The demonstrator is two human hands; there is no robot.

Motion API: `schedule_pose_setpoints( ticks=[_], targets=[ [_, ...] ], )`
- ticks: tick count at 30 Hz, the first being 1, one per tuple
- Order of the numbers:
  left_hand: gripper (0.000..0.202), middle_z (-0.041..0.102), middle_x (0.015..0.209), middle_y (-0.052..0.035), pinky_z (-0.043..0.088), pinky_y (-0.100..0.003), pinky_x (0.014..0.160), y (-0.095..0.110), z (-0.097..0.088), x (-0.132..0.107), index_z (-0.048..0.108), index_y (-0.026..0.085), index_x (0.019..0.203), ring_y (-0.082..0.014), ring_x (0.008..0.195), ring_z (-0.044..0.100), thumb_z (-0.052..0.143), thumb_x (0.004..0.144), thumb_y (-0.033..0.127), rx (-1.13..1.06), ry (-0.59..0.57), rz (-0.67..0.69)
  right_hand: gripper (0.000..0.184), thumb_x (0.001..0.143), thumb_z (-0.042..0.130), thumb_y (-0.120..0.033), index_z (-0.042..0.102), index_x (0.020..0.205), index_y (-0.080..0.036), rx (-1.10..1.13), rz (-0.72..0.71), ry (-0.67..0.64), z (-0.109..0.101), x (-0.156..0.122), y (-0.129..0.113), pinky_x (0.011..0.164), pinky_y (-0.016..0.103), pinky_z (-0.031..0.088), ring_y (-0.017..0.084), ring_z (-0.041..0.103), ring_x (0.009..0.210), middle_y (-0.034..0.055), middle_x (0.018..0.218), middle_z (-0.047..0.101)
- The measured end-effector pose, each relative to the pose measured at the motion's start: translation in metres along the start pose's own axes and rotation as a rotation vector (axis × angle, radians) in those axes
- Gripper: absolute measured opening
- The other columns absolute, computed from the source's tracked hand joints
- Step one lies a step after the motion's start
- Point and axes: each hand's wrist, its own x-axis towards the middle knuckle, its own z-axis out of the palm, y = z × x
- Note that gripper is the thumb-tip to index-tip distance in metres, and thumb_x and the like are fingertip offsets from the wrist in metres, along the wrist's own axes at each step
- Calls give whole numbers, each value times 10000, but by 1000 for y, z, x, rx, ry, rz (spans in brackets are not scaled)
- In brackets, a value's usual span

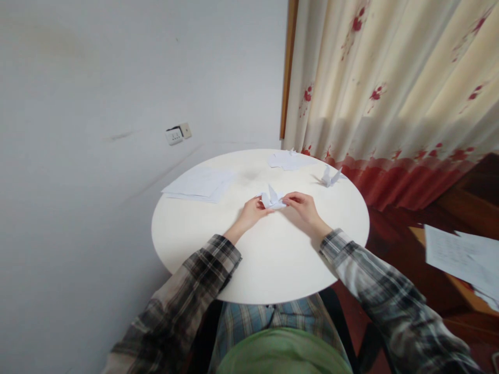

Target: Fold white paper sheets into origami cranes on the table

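Observation:
A white folded paper crane [272, 198] is held between my two hands, low over the middle of the round table. My left hand [253, 212] grips its left end, thumb on the near side and fingers partly behind the paper. The fingertips of my right hand [303, 205] pinch the crane's right end. One pointed wing stands upright between the hands. Another finished-looking paper crane [329, 178] rests on the table, beyond my right hand and to its right.
The round white table [268, 270] nearly meets the wall at left. Large white sheets [198, 184] lie at its left, smaller paper pieces [286, 160] at the far edge. A socket [174, 136] is on the wall. A curtain [374, 93] hangs behind; more papers [460, 257] lie at right.

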Motion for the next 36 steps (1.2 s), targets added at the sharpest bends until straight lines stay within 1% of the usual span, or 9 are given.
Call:
schedule_pose_setpoints(
  ticks=[6, 13, 18, 20, 23, 25, 32, 36],
  targets=[
    [440, 673, 815, -54, 476, -265, 679, -2, 0, 1, 572, 113, 859, -134, 690, 606, 762, 472, 202, -12, -6, -22, 180, 655, 644, -355, 669, 713, -187, -63, -21, 30, -1, -2, -1, 652, 278, 423, 139, 548, 659, 22, 721, 657],
    [428, 667, 787, -43, 468, -239, 639, -1, -1, 1, 567, 120, 852, -125, 668, 600, 757, 477, 198, -15, -7, -7, 184, 658, 632, -360, 665, 712, -187, -65, -5, 17, 0, -2, -3, 649, 279, 430, 142, 550, 658, 23, 718, 655],
    [409, 666, 783, -46, 466, -249, 646, -1, -1, 1, 562, 122, 834, -133, 671, 600, 755, 485, 214, -2, 41, 15, 228, 668, 621, -357, 660, 818, -191, -99, 4, 43, 1, 0, -5, 661, 273, 434, 142, 561, 701, 37, 830, 664],
    [409, 668, 800, -51, 466, -254, 659, -1, -1, 1, 563, 123, 841, -136, 684, 601, 751, 490, 216, 4, 57, 28, 268, 663, 629, -357, 649, 869, -187, -99, 4, 43, 1, 0, -4, 654, 265, 433, 142, 562, 719, 38, 844, 656],
    [409, 669, 806, -56, 462, -255, 665, -1, -3, 2, 565, 120, 854, -135, 682, 600, 746, 501, 219, 25, 77, 40, 316, 660, 637, -354, 629, 923, -179, -78, -2, 30, 0, 0, -2, 646, 257, 433, 141, 557, 725, 33, 815, 635],
    [407, 669, 801, -58, 459, -255, 658, -1, -4, 3, 568, 118, 854, -135, 673, 598, 746, 506, 228, 48, 85, 47, 315, 671, 626, -350, 619, 935, -178, -70, -9, 23, 0, 0, -2, 644, 255, 431, 139, 553, 722, 27, 796, 621],
    [394, 670, 782, -49, 462, -255, 657, 0, -2, 2, 574, 120, 832, -137, 674, 598, 751, 501, 240, 66, 83, 51, 270, 678, 590, -323, 608, 905, -177, -76, -10, 33, 1, -1, -4, 626, 250, 424, 133, 539, 697, 15, 755, 600],
    [404, 670, 796, -47, 468, -271, 683, 0, -1, 1, 573, 127, 818, -149, 704, 604, 759, 483, 254, 52, 74, 56, 240, 681, 563, -294, 605, 889, -182, -110, -9, 39, 1, -1, -4, 611, 244, 414, 133, 536, 691, 14, 749, 603]
  ],
)
